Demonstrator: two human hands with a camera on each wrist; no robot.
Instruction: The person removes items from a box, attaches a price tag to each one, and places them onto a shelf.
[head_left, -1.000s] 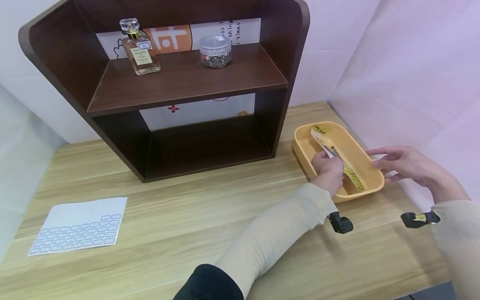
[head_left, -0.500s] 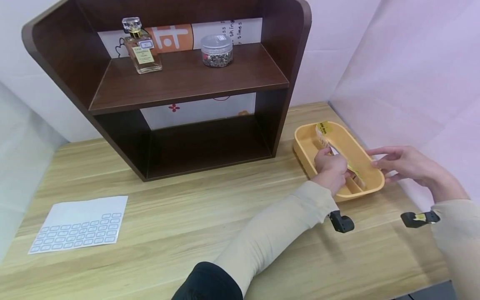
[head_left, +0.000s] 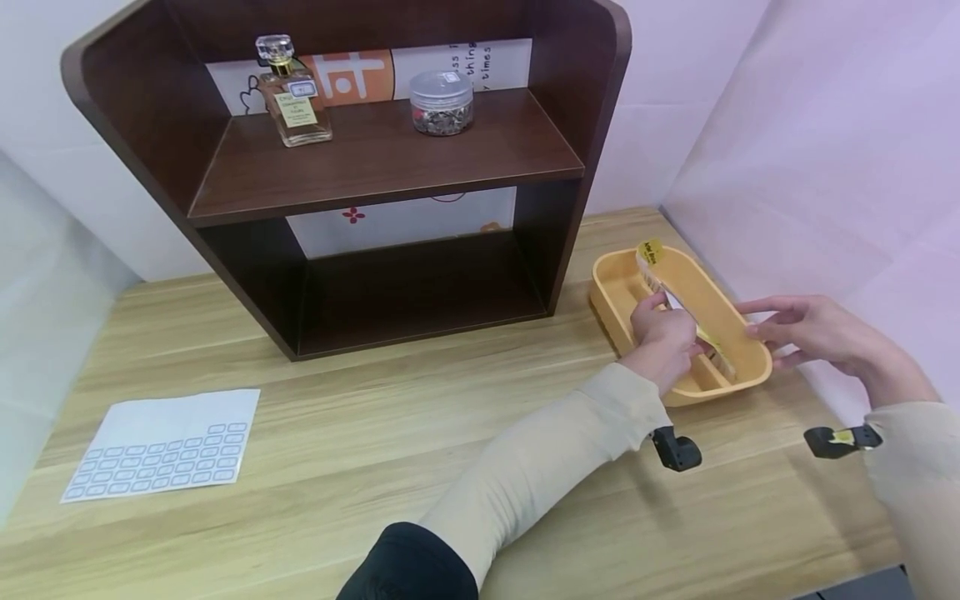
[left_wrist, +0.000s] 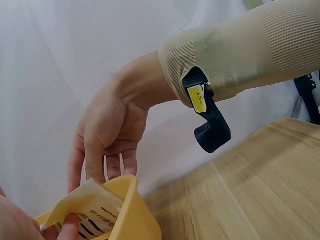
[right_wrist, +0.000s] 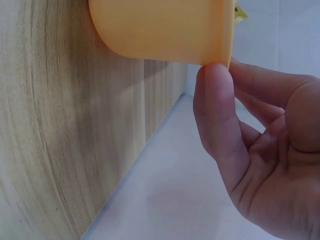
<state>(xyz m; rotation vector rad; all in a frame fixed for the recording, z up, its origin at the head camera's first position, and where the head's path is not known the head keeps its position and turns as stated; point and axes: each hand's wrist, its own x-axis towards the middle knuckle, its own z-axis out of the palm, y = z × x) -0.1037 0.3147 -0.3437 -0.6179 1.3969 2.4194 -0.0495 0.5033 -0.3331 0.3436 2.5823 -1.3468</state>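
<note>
A yellow plastic bin (head_left: 607,308) with a lengthwise divider (head_left: 711,372) stands on the table at the right. My left hand (head_left: 663,337) reaches into it and pinches a long flat packet (head_left: 722,363) with yellow ends. The packet stands tilted on edge along the wider right-hand compartment, its far yellow end rising above the rim. Printed text and dark bars show on its white back (left_wrist: 97,215) in the left wrist view. My right hand (head_left: 813,329) holds the bin's right rim between thumb and fingers, seen close in the right wrist view (right_wrist: 265,145).
A dark brown shelf unit (head_left: 390,179) stands behind, with a perfume bottle (head_left: 296,108) and a clear lidded jar of small metal pieces (head_left: 442,104) on its upper board. A sheet of blue-bordered labels (head_left: 161,446) lies at left. White sheeting hangs close to the bin's right.
My left hand has shifted slightly right and turned the packet more on edge, uncovering the divider. My right hand stays at the rim. The head view has shifted slightly.
</note>
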